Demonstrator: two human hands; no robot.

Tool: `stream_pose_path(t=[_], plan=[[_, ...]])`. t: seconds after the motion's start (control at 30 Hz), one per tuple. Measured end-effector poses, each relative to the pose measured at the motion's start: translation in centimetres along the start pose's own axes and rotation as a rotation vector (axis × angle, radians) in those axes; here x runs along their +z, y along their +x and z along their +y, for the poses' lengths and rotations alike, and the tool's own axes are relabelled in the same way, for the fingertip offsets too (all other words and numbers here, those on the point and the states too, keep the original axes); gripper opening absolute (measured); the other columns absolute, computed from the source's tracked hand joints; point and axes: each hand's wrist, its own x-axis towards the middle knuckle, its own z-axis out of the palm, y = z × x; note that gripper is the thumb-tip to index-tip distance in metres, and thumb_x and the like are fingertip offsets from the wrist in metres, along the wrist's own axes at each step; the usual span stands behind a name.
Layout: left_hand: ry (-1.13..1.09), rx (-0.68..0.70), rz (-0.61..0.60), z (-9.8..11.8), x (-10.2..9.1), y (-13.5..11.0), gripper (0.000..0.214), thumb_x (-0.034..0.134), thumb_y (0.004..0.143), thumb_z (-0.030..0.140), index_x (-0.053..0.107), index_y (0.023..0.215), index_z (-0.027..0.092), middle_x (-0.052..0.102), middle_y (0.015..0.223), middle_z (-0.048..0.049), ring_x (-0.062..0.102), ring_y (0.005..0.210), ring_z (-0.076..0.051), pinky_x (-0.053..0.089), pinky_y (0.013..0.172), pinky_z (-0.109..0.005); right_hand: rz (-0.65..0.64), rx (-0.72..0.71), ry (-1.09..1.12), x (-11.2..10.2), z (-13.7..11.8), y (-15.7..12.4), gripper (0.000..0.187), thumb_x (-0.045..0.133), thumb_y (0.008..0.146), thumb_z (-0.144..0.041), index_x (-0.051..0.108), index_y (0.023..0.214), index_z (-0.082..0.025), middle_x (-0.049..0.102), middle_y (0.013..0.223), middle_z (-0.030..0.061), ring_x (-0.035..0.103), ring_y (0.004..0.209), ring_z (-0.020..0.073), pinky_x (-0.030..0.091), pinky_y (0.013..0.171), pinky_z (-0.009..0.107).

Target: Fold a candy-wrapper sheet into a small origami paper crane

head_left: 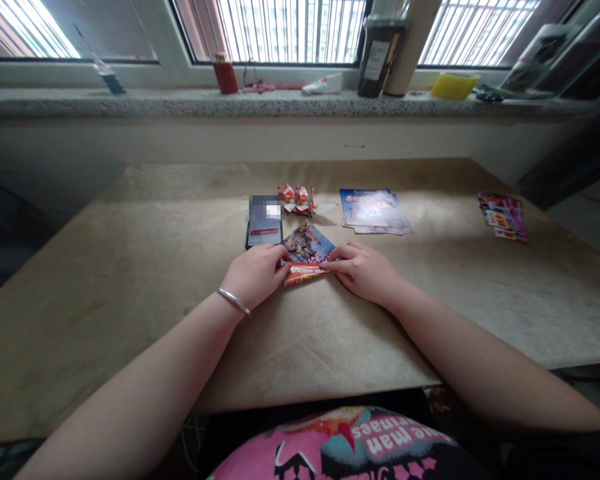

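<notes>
Head view: left hand (255,275) and right hand (364,270) press the folded paper (307,255) onto the table (130,267), neither grip closed; it looks light and flimsy, best pinched at corners.

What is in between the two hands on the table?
A colourful folded paper lies between the left hand and the right hand, flat on the table, both hands touching it. The head view shows it.

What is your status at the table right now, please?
Left hand and right hand both on the folded paper, fingertips at its near edge. Paper lying on table. Phone just beyond left hand.
</notes>
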Motion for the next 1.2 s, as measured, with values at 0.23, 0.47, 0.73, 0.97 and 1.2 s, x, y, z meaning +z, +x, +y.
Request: stream_pose_path(t=[0.23, 0.47, 0.73, 0.97, 1.2], plan=[[0.014, 0.139, -0.026, -0.1, -0.5, -0.3, 0.028, 0.045, 0.088, 0.034, 0.069, 0.098, 0.025, 0.063, 0.099, -0.0035, 0.060, 0.089, -0.018, 0.047, 0.076, -0.027, -0.013, 0.004, -0.009, 0.0, 0.1, -0.1, 0.029, 0.049, 0.088, -0.019, 0.070, 0.106, -0.028, 0.067, 0.101, 0.0052, 0.054, 0.086, 0.0189, 0.043, 0.073, 0.030], [0.056, 0.165, -0.107, -0.4, -1.3, -0.6, 0.027, 0.046, 0.088, 0.034, 0.071, 0.098, 0.031, 0.064, 0.098, -0.0011, 0.060, 0.089, -0.018, 0.048, 0.076, -0.028, -0.028, -0.018, 0.019, -0.1, 0.1, -0.1, 0.031, 0.048, 0.088, -0.017, 0.070, 0.107, -0.027, 0.067, 0.098, 0.0058, 0.054, 0.087, 0.0188, 0.044, 0.075, 0.031], [0.078, 0.191, -0.088, -0.7, -0.9, -0.7, 0.029, 0.044, 0.090, 0.034, 0.072, 0.096, 0.030, 0.064, 0.097, -0.0022, 0.059, 0.087, -0.017, 0.046, 0.075, -0.026, -0.014, -0.017, 0.040, 0.0, 0.2, 0.0, 0.031, 0.048, 0.088, -0.018, 0.070, 0.107, -0.027, 0.067, 0.098, 0.0067, 0.055, 0.087, 0.0186, 0.045, 0.075, 0.031], [0.104, 0.181, -0.073, -0.4, -0.9, -0.6, 0.029, 0.044, 0.090, 0.034, 0.072, 0.096, 0.031, 0.064, 0.094, -0.0021, 0.059, 0.084, -0.018, 0.045, 0.069, -0.026, -0.016, -0.008, 0.041, 0.1, 0.2, 0.0, 0.031, 0.048, 0.088, -0.017, 0.070, 0.107, -0.027, 0.067, 0.099, 0.0065, 0.054, 0.087, 0.0180, 0.044, 0.074, 0.030], [0.117, 0.172, -0.064, -0.3, -1.1, -0.7, 0.029, 0.043, 0.091, 0.034, 0.071, 0.098, 0.031, 0.065, 0.092, -0.0018, 0.060, 0.082, -0.017, 0.044, 0.066, -0.025, -0.024, -0.009, 0.022, 0.1, 0.2, -0.1, 0.031, 0.047, 0.089, -0.019, 0.070, 0.107, -0.027, 0.066, 0.099, 0.0061, 0.054, 0.087, 0.0183, 0.043, 0.074, 0.030]])
